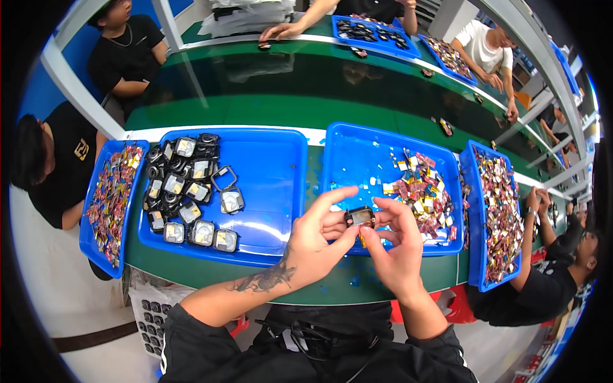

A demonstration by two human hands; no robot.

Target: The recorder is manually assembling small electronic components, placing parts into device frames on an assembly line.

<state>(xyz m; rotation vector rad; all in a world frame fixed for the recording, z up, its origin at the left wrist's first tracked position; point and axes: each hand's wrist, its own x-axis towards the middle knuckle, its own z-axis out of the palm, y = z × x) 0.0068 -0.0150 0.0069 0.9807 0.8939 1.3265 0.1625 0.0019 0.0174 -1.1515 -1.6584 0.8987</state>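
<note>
My left hand (321,241) and my right hand (397,247) meet over the near left corner of the right blue tray (357,132). Between them is a small black plastic housing (361,217) with a greyish face, gripped from both sides by fingers and thumbs. A bit of yellow shows under it by my right thumb; what it is I cannot make out. The tray below holds a heap of small circuit pieces (418,191) in red, yellow and white. In the left blue tray (268,191) lie several black housings (202,233) with clear, pale insides.
Narrower blue bins of small mixed parts stand at the far left (115,204) and right (498,217). Beyond the trays runs a green conveyor belt (255,96) with a few parts on it. Co-workers sit around; a co-worker's hand (281,32) reaches to the belt's far edge.
</note>
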